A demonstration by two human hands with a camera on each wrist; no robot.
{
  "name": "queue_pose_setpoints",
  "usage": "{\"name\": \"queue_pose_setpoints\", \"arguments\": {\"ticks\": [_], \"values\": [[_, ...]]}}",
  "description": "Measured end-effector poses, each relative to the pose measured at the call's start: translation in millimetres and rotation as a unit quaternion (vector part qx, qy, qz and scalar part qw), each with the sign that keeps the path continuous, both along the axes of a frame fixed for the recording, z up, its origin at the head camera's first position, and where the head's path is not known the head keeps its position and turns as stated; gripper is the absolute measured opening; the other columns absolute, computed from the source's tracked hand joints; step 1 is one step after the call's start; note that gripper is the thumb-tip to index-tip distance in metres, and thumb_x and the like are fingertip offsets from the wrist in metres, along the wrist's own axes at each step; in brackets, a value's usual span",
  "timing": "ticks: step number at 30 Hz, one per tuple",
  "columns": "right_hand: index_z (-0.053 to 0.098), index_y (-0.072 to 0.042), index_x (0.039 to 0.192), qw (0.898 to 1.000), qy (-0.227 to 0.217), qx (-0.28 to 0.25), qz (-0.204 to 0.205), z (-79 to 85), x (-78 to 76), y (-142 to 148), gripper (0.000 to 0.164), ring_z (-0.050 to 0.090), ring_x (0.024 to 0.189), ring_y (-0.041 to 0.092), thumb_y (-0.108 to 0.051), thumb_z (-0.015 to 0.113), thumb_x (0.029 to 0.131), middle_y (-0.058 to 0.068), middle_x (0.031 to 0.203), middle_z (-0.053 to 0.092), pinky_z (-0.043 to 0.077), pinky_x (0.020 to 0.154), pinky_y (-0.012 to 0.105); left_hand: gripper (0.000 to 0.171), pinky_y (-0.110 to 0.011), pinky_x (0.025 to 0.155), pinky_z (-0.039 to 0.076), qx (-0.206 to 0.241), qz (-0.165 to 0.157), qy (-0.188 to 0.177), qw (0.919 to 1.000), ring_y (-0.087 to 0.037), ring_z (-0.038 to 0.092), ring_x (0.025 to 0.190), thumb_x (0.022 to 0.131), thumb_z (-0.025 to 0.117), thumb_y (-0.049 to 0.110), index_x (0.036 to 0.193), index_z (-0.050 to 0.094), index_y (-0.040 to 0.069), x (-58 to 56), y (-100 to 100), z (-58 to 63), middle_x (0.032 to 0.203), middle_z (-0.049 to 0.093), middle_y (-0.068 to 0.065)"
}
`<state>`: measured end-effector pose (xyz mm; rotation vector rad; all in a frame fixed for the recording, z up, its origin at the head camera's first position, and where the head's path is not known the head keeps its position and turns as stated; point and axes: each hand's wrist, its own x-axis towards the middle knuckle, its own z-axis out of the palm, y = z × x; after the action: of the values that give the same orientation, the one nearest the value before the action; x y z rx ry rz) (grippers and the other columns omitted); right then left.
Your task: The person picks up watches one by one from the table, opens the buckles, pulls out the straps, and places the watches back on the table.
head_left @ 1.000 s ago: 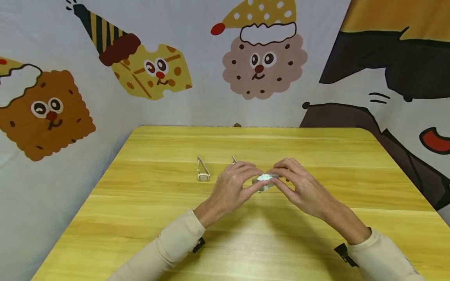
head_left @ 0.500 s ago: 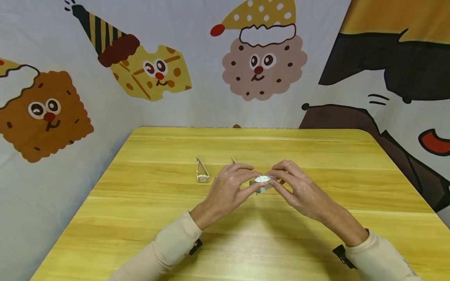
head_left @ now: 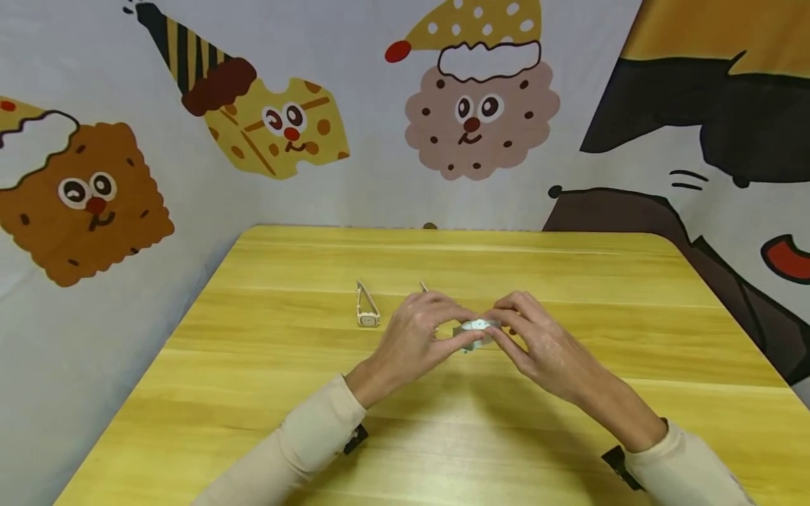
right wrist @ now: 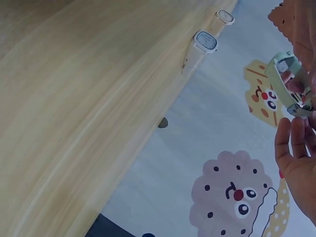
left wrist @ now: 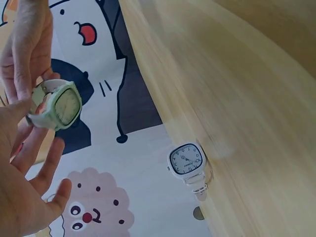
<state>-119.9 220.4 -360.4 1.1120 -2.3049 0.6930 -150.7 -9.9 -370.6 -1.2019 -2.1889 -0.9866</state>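
Note:
Both hands hold a pale green wristwatch [head_left: 476, 326] between them, raised over the table. My left hand [head_left: 411, 341] grips it near the case, thumb and fingertips on its sides. From the other end, my right hand [head_left: 547, 348] pinches the strap. Seen in the left wrist view, the green watch [left wrist: 67, 106] has a rounded square dial, and its strap curves back in a loop. The right wrist view shows the strap [right wrist: 277, 81] bent round toward a metal buckle [right wrist: 299, 109] at the right fingertips. Fingers cover part of the strap.
A cream watch [head_left: 368, 320] stands on the wooden table [head_left: 304, 253], left of my hands. Another white watch [left wrist: 186, 159] is mostly hidden behind my left hand in the head view. A cartoon-printed cloth [head_left: 373, 197] hangs behind the table.
My hands keep their hold on the green watch, with only slight shifts of the fingers and a small tilt of the watch. The watches on the table stay put.

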Motion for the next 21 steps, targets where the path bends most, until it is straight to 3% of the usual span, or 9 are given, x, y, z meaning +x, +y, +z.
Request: {"name": "queue_pose_setpoints", "arguments": {"ticks": [8,16,21], "values": [[0.069,-0.003,0.109,1.000,0.004,0.016,0.006,0.7,1.6,2.4,0.043,0.052,0.099,0.018,-0.035,0.039,0.112,0.006,0.111,0.056,0.042,0.077,0.015,0.019,-0.048,0.103,0.045,-0.021,0.000,0.002,0.9998,-0.011,0.065,0.085,0.085,0.085,0.029,0.098,0.080,0.015,1.1,0.1,1.6,0.086,0.074,0.009],[0.068,-0.004,0.108,1.000,-0.010,0.021,0.002,-1.0,4.2,3.5,0.045,0.051,0.099,0.017,-0.035,0.037,0.112,0.004,0.110,0.055,0.042,0.077,0.014,0.012,-0.050,0.101,0.046,-0.018,-0.012,-0.009,0.9997,-0.004,0.066,0.076,0.087,0.085,0.027,0.092,0.080,0.017,2.3,2.7,-2.0,0.086,0.075,0.011],[0.066,-0.002,0.110,1.000,-0.007,-0.001,0.010,3.5,4.8,6.1,0.041,0.051,0.092,0.013,-0.033,0.040,0.111,0.005,0.110,0.054,0.043,0.073,0.013,0.010,-0.052,0.100,0.046,-0.011,-0.005,-0.038,0.9992,-0.003,0.067,0.077,0.086,0.084,0.023,0.090,0.079,0.015,3.0,0.6,-3.4,0.083,0.074,0.009]]}}
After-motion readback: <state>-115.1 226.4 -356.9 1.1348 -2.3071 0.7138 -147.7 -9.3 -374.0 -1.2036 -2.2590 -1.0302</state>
